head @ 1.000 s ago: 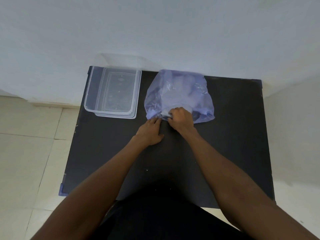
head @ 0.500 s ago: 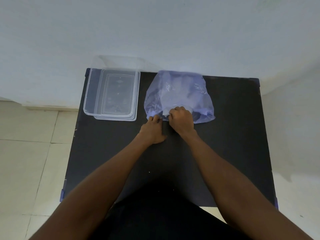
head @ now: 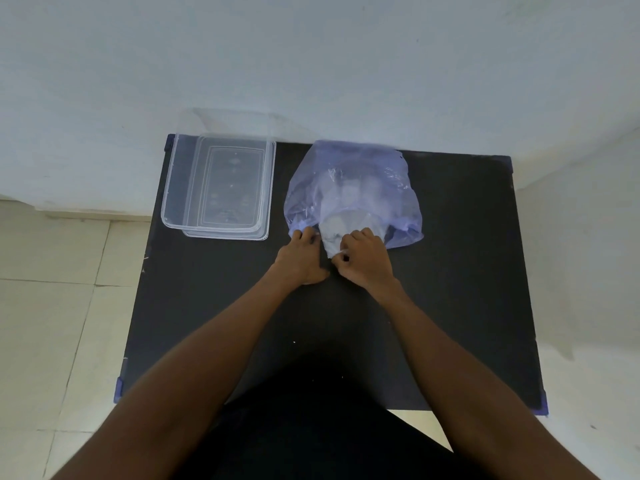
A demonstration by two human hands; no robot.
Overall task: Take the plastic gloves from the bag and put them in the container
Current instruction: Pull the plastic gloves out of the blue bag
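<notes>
A translucent purple plastic bag (head: 349,181) lies at the back middle of the black table (head: 450,271), its mouth facing me. Clear plastic gloves (head: 334,233) show as a pale bundle through the bag and stick out of its mouth. My right hand (head: 363,259) is closed on the near end of that bundle, just outside the mouth. My left hand (head: 301,258) rests on the table with its fingertips pinning the bag's left mouth edge. A clear rectangular container (head: 220,188) stands empty at the back left of the table.
A white wall (head: 311,64) runs right behind the table. Pale floor tiles (head: 52,306) lie to the left. Open black tabletop stretches between me and the bag and to the bag's right.
My right hand has drawn back toward me, pulling the pale glove bundle partly out of the bag's mouth. My left hand stays on the bag's edge.
</notes>
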